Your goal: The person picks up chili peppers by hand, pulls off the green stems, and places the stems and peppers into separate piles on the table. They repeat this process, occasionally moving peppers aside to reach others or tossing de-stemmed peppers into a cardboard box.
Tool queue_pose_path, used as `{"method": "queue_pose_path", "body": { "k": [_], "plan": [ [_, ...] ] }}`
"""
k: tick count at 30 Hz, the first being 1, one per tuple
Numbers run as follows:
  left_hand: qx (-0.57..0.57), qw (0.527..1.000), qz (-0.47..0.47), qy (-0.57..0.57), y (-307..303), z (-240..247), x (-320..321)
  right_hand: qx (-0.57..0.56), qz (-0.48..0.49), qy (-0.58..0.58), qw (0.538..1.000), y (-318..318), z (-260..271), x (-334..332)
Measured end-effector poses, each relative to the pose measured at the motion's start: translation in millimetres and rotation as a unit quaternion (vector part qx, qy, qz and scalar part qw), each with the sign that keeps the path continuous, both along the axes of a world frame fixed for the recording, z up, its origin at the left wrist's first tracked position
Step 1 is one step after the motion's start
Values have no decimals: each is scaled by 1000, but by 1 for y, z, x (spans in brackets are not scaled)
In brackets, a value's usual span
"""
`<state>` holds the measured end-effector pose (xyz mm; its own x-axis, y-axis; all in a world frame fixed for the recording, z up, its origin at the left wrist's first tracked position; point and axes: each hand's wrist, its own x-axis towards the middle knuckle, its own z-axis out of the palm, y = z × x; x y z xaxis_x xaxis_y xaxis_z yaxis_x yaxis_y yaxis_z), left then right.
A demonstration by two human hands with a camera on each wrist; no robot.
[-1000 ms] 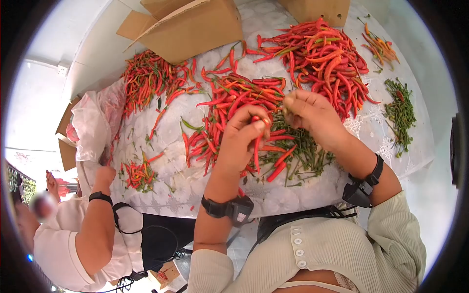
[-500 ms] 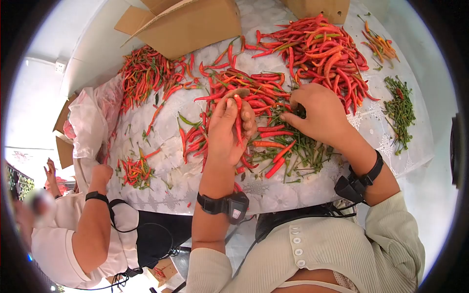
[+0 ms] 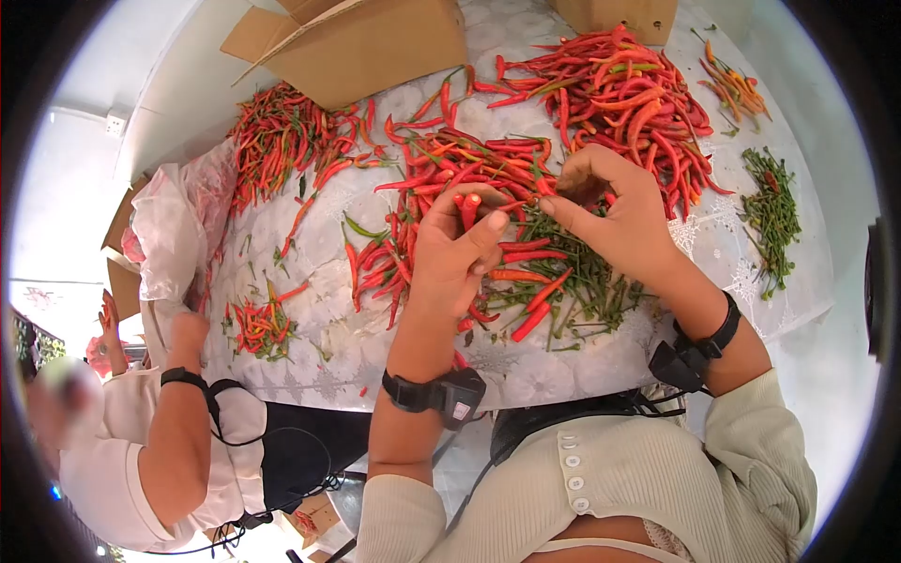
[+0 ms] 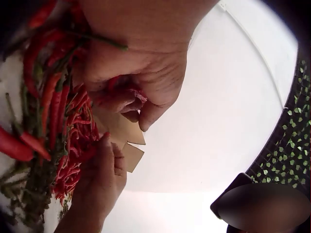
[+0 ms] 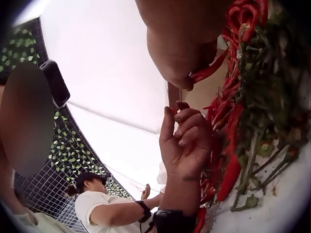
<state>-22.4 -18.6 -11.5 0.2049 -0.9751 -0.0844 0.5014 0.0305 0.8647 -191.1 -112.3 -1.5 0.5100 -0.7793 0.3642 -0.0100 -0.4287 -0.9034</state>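
Observation:
In the head view my left hand [image 3: 455, 249] grips red chilies [image 3: 468, 208] whose ends stick up between thumb and fingers, over the front of the middle chili pile [image 3: 483, 155]. To its right, my right hand [image 3: 619, 211] pinches a red chili [image 3: 542, 185] between thumb and fingertips at that pile's edge. The right wrist view shows the right hand [image 5: 187, 48] with a red chili [image 5: 210, 70] at its fingertips, and the left hand [image 5: 187, 145] with curled fingers. Green stems [image 3: 596, 291] lie below the right hand.
Large chili piles lie at the back right [image 3: 638, 103] and back left [image 3: 282, 136]. A cardboard box [image 3: 375, 56] stands at the back. Smaller heaps are a stem heap [image 3: 771, 220] at right and mixed chilies [image 3: 263, 327] at left. Another person [image 3: 141, 450] sits at the left.
My right hand has closed its thumb and fingertips on a chili at the middle pile. My left hand first moved left, then slightly back right, still gripping chili.

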Motion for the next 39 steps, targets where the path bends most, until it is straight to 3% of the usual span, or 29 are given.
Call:
{"method": "queue_pose_path", "body": {
  "k": [3,6,10,13,16,22,28,31,37,39],
  "plan": [
    [34,999,19,-31,-1,0,-6,41,26,-31,998,6,-7,1],
    [47,997,22,-49,-1,1,-8,-74,49,-19,996,12,-8,4],
    [36,998,19,-50,0,-3,-5,-95,74,-26,992,13,-11,6],
    [28,999,18,-3,0,-2,-4,-50,87,-47,994,12,-9,5],
    [54,998,-17,21,1,2,-2,101,80,-55,990,9,-13,6],
    [54,995,-63,55,2,-6,-6,303,189,-150,922,6,-15,10],
    [38,993,-89,70,1,-2,-4,214,114,-142,960,6,-20,9],
    [57,997,-57,-16,1,-3,-9,64,70,-77,993,8,-22,6],
    [17,997,-65,-24,1,-2,-8,106,79,-130,983,12,-22,10],
    [31,996,-82,-11,1,-1,-4,51,72,-93,992,12,-18,8]
  ]
}}
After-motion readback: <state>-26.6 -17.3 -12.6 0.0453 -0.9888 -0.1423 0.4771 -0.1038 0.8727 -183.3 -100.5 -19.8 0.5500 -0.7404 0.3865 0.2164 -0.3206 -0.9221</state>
